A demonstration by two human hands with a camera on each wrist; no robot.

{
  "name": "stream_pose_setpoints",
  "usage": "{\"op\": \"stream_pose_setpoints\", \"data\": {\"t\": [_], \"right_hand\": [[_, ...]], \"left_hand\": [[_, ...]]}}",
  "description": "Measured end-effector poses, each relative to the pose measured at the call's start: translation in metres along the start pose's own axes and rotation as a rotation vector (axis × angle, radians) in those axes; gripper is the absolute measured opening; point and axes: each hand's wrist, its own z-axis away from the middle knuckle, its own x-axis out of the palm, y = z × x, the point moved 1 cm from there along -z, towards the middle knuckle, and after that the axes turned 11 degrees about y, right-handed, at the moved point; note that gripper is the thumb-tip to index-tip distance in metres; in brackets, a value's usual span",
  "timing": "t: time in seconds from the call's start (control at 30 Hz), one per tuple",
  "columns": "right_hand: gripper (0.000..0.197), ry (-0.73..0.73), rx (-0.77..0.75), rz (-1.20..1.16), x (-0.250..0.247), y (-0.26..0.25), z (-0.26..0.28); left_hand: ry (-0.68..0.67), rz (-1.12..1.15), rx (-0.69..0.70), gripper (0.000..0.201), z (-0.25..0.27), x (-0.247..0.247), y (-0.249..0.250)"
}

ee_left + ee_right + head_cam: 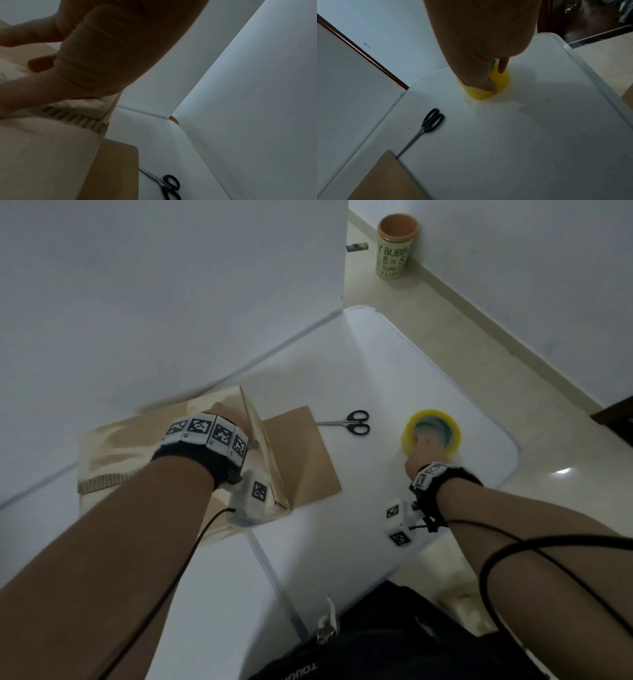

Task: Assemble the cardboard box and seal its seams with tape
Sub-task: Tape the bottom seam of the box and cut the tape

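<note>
A brown cardboard box (113, 446) stands at the table's left side. My left hand (222, 409) lies on its folded top flaps with fingers (34, 86) stretched flat across the cardboard (42, 155). One flap stands upright beside that hand, and another flap (301, 453) lies flat on the table to the right. A yellow roll of tape (431, 436) rests at the right. My right hand (419, 453) pinches the tape roll (481, 94), thumb on the outer wall and a finger (502, 66) over the rim.
Black-handled scissors (352, 422) lie between the box flap and the tape, blades pointing at the flap. The white table (496, 433) ends close to the right of the tape. A white wall runs behind. A green cup (397, 248) stands on the floor. A black bag (376, 645) sits near me.
</note>
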Motion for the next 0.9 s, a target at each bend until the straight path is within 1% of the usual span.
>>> {"op": "stream_pose_setpoints", "data": {"t": [0.07,0.1,0.17,0.2,0.27,0.33,0.4,0.5,0.53,0.6,0.67,0.73,0.77,0.83,0.9], "right_hand": [[0.039,-0.001,-0.012,0.005,-0.001,0.007,-0.004],[0.038,-0.021,-0.016,0.024,-0.001,0.010,-0.006],[0.034,-0.036,0.014,0.017,-0.002,0.012,-0.008],[0.032,-0.021,0.038,-0.014,-0.002,0.011,-0.007],[0.030,0.072,0.068,-0.092,-0.007,0.000,-0.004],[0.031,0.157,0.056,-0.218,-0.016,-0.017,0.000],[0.033,0.172,0.004,-0.400,-0.034,-0.040,0.003],[0.031,0.140,-0.127,-0.731,-0.065,-0.086,0.012],[0.030,0.118,-0.170,-0.822,-0.077,-0.103,0.018],[0.027,0.032,-0.254,-0.974,-0.096,-0.140,0.032],[0.021,-0.052,-0.317,-1.077,-0.106,-0.176,0.047],[0.016,-0.113,-0.370,-1.109,-0.111,-0.206,0.064],[0.018,-0.134,-0.406,-1.100,-0.110,-0.219,0.073],[0.031,-0.141,-0.500,-1.022,-0.105,-0.242,0.092],[0.037,-0.137,-0.592,-0.921,-0.099,-0.258,0.111]], "left_hand": [[0.030,-0.027,0.018,0.046,0.006,-0.006,0.002],[0.034,-0.022,0.018,0.049,0.006,-0.006,0.003],[0.047,-0.012,0.004,0.064,0.003,-0.003,0.004],[0.043,-0.006,-0.006,0.069,-0.001,0.000,0.004],[0.066,0.024,-0.026,0.066,-0.009,0.002,0.002],[0.094,0.068,-0.066,0.061,-0.017,0.007,0.000],[0.087,0.120,-0.144,0.063,-0.025,0.015,-0.004],[0.073,0.263,-0.192,0.064,-0.026,0.020,-0.011],[0.057,0.288,-0.171,0.062,-0.024,0.020,-0.014],[0.070,0.372,-0.117,0.061,-0.019,0.029,-0.026],[0.141,0.515,-0.081,0.068,-0.012,0.043,-0.040],[0.288,0.699,-0.044,0.067,-0.001,0.063,-0.052],[0.391,0.767,-0.025,0.064,0.006,0.074,-0.056],[0.568,0.817,-0.003,0.052,0.015,0.097,-0.060],[0.644,0.809,-0.006,0.040,0.022,0.112,-0.060]]}}
